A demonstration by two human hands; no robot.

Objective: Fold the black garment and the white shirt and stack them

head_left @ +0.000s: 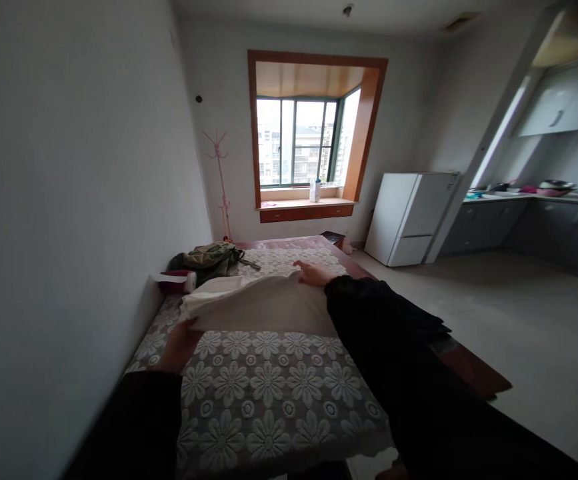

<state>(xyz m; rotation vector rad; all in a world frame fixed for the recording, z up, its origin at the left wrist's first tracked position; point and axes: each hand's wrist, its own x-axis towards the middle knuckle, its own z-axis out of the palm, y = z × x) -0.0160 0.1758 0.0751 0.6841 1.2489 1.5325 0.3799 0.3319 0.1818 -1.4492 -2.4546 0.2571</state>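
Observation:
A white cloth [263, 303] is stretched across a table covered with a floral lace tablecloth [269, 383]. Its exact kind, garment or plain fabric, I cannot make out. My left hand [181, 343] is closed on the cloth's near left corner. At the far edge, my right hand [315, 273] grips the cloth with its index finger sticking out to the left. Between my hands the fabric is partly lifted, with a fold along its far left side.
A green bag [209, 259] and a dark red item with a white roll-like end [189, 281] lie by the left wall. Beyond the table are a pink coat stand [221, 180], a window sill with a bottle [315, 191] and a white refrigerator [411, 217]. Kitchen counters stand right.

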